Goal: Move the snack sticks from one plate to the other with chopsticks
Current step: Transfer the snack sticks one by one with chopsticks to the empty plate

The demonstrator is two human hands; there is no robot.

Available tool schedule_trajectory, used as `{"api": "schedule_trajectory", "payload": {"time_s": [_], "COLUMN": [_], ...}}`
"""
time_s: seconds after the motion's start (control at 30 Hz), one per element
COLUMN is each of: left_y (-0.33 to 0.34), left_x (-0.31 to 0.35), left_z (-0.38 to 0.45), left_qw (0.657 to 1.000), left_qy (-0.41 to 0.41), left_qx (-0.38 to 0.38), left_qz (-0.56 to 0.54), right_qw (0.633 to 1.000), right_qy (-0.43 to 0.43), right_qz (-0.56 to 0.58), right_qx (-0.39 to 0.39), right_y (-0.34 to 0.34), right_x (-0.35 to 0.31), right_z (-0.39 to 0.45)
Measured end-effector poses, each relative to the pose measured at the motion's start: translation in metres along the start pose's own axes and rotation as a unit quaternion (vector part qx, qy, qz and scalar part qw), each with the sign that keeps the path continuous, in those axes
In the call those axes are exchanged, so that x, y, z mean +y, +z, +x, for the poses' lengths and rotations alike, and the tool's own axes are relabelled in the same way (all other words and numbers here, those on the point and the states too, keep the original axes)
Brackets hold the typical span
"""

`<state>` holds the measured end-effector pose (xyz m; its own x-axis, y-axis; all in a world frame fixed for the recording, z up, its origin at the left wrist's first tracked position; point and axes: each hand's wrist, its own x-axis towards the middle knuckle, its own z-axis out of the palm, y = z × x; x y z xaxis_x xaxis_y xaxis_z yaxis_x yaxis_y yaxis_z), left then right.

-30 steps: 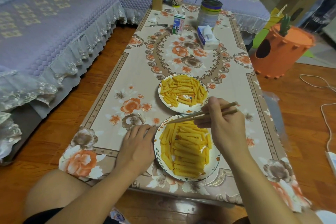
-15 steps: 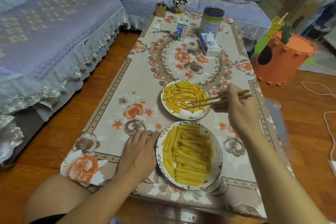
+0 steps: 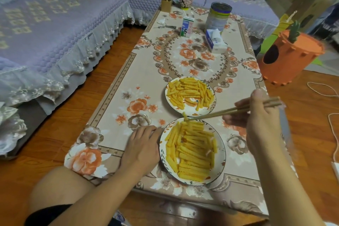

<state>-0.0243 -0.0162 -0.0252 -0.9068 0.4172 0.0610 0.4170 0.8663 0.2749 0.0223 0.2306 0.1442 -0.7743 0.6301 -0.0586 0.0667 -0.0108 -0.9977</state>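
Two white plates of yellow snack sticks stand on the floral tablecloth: a far plate (image 3: pixel 212 105) and a near plate (image 3: pixel 221 159), both well filled. My right hand (image 3: pixel 256 121) grips wooden chopsticks (image 3: pixel 225 112) whose tips pinch one snack stick (image 3: pixel 185 116) over the near plate's far rim. My left hand (image 3: pixel 145 145) lies flat on the cloth, fingers touching the near plate's left rim.
Farther back on the table stand a tissue pack (image 3: pixel 215 41), a milk carton (image 3: pixel 187 28), a tin (image 3: pixel 219 15), a mug (image 3: pixel 185 0) and keys (image 3: pixel 165 25). A purple sofa (image 3: pixel 55 24) runs along the left. An orange bin (image 3: pixel 288 57) stands right.
The chopsticks dipped into the far plate half a second ago and have come back toward the near plate with one stick pinched. My left hand has stayed at the near plate.
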Motion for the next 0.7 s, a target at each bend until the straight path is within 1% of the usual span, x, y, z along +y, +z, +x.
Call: {"api": "schedule_trajectory", "payload": {"time_s": [0.1, 0.17, 0.37, 0.43, 0.57, 0.7], "left_y": [0.000, 0.000, -0.001, 0.002, 0.004, 0.005], "left_x": [0.000, 0.000, 0.001, 0.000, -0.002, -0.001], "left_z": [0.000, 0.000, 0.001, 0.000, -0.001, 0.000], "left_qw": [1.000, 1.000, 1.000, 1.000, 1.000, 1.000], "left_qy": [-0.002, -0.002, -0.005, -0.005, 0.002, 0.007], "left_qx": [-0.002, -0.005, -0.011, -0.008, 0.004, 0.009], "left_qz": [0.002, 0.005, 0.004, 0.006, 0.009, 0.014], "right_qw": [0.999, 0.998, 0.997, 0.996, 0.996, 0.991], "right_qy": [0.047, 0.051, -0.004, -0.022, -0.070, -0.124], "right_qz": [0.007, -0.011, -0.069, -0.072, -0.052, -0.056], "right_qx": [-0.019, -0.026, -0.039, -0.037, -0.009, 0.019], "right_y": [-0.005, -0.005, -0.002, -0.005, -0.013, -0.025], "right_x": [0.009, 0.018, 0.028, 0.029, 0.027, 0.019], "right_z": [-0.033, -0.052, -0.083, -0.088, -0.091, -0.071]}}
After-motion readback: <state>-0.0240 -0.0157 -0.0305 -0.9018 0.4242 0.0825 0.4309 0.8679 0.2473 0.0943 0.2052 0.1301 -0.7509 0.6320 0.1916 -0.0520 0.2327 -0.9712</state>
